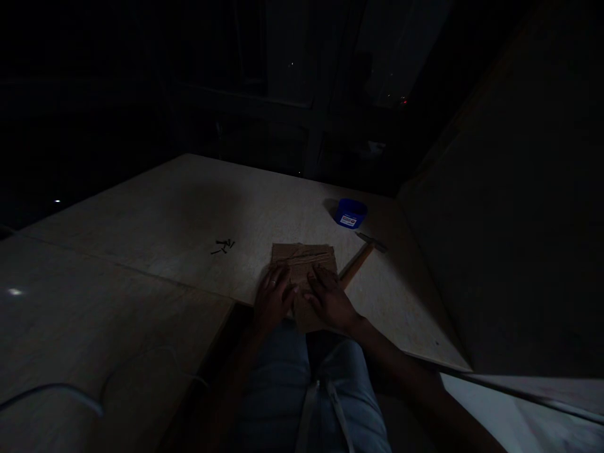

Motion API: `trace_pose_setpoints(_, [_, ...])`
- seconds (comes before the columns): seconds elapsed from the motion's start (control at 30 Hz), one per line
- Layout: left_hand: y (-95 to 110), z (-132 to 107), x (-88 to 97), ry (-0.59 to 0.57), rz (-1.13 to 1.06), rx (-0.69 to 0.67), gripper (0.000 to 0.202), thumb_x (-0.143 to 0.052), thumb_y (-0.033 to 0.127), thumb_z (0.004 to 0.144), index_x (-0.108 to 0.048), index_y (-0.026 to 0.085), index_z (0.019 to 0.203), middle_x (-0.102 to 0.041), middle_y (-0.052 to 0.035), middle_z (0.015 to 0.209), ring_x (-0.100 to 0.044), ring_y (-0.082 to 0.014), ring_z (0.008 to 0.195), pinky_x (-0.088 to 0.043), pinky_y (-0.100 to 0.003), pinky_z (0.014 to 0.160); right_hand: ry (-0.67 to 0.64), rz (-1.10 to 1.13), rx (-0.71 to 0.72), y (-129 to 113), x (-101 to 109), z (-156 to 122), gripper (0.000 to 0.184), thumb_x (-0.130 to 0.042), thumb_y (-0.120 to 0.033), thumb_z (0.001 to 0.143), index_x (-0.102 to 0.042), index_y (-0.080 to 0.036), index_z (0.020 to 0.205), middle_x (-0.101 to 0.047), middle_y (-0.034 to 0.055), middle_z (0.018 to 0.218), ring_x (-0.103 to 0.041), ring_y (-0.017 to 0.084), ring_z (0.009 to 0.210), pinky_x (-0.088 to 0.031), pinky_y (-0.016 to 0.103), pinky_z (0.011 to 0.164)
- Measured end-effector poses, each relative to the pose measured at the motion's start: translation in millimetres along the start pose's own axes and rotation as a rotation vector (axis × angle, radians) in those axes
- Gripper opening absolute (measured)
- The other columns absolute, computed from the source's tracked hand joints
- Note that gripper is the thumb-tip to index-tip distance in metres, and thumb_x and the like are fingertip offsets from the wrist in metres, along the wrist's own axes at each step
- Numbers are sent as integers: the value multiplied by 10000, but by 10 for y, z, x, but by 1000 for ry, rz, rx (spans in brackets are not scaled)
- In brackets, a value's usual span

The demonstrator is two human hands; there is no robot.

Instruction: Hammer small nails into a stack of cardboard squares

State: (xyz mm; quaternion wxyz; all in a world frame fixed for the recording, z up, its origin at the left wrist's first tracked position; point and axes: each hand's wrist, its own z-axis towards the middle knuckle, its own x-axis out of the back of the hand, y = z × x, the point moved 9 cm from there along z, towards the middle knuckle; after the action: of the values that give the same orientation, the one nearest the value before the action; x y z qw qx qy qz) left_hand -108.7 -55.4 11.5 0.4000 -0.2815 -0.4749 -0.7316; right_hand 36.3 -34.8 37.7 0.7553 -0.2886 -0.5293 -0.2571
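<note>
A creased brown piece of cardboard (302,253) lies at the table's near edge, with a ridge of folds across it and a flap reaching down toward my lap. My left hand (274,297) grips its left side, fingers curved over the top and the thumb turned inward. On the right side, my right hand (331,301) has hold of it too, fingertips on the folded part and thumb near the middle. The undersides of both hands are hidden. Just beyond my right hand lies a hammer (359,259) with a wooden handle, its head pointing away from me.
A blue plastic tub (350,214) with a white label stands behind the hammer. Several dark nails or screws (223,245) lie loose to the left on the pale table (160,207). A cable (61,389) crosses the near left. A dark panel (509,251) rises at right. The light is dim.
</note>
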Motion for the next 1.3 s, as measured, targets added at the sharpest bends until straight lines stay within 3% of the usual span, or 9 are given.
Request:
trace_pose_setpoints(0.2, [61, 8, 26, 15, 60, -28, 430, -466, 398, 1002, -591, 247, 1385, -452, -119, 1535, -378, -310, 1447, -391, -522, 1153, 2, 8, -27, -1, -25, -22, 540, -546, -402, 986, -544, -73, 1415, -388, 261, 1569, -365, 355, 1456, -313, 554, 1172])
trace_pose_setpoints(0.5, [67, -3, 33, 16, 61, -13, 499, -517, 478, 970, -563, 225, 1397, -442, -139, 1541, -383, -319, 1447, -400, -525, 1148, -52, 106, -43, 24, -55, -13, 617, -572, -431, 974, -501, -48, 1452, -349, 292, 1575, -311, 384, 1484, -291, 599, 1177])
trace_pose_setpoints(0.6, [42, -7, 31, 19, 48, 1, 506, -524, 494, 963, -566, 231, 1393, -422, -136, 1558, -370, -323, 1456, -394, -528, 1151, -77, 225, -26, 77, -32, -17, 612, -556, -470, 976, -510, -97, 1459, -330, 254, 1597, -297, 368, 1495, -306, 606, 1171])
trace_pose_setpoints(0.77, [0, 1, 20, 7, 28, 30, 509, -548, 511, 945, -583, 238, 1373, -437, -127, 1549, -388, -333, 1443, -390, -541, 1151, 60, 366, -78, 400, 122, -65, 463, -494, -419, 1011, -584, -202, 1410, -444, 158, 1564, -370, 295, 1470, -357, 536, 1171])
trace_pose_setpoints(0.9, [-13, 5, 14, 1, 17, 36, 493, -546, 501, 947, -590, 244, 1365, -446, -119, 1539, -388, -331, 1441, -393, -541, 1151, 128, 258, -178, 761, 167, -164, 492, -475, -411, 1014, -552, -151, 1424, -536, 200, 1477, -478, 317, 1385, -407, 541, 1126])
trace_pose_setpoints(1.0, [-16, 12, 9, -4, 14, 21, 485, -532, 498, 953, -596, 233, 1354, -452, -126, 1528, -391, -332, 1434, -398, -546, 1144, 70, 186, -138, 854, 140, -215, 445, -452, -400, 1022, -615, -128, 1335, -619, 207, 1373, -546, 315, 1307, -432, 531, 1092])
trace_pose_setpoints(1.2, [24, 154, 37, -31, 27, 15, 418, -510, 523, 955, -660, 235, 1219, -542, -130, 1426, -487, -323, 1347, -443, -534, 1103, 51, 169, -103, 840, 223, -328, 369, -441, -367, 1031, -730, -145, 1089, -665, 186, 1294, -538, 301, 1307, -442, 487, 1085])
trace_pose_setpoints(1.3, [140, 302, 80, -29, 80, 2, 454, -521, 549, 939, -668, 201, 1192, -517, -159, 1454, -423, -363, 1400, -408, -567, 1121, 63, 163, -120, 831, 289, -430, 348, -459, -357, 1023, -740, -151, 1023, -684, 179, 1251, -567, 305, 1269, -459, 495, 1069])
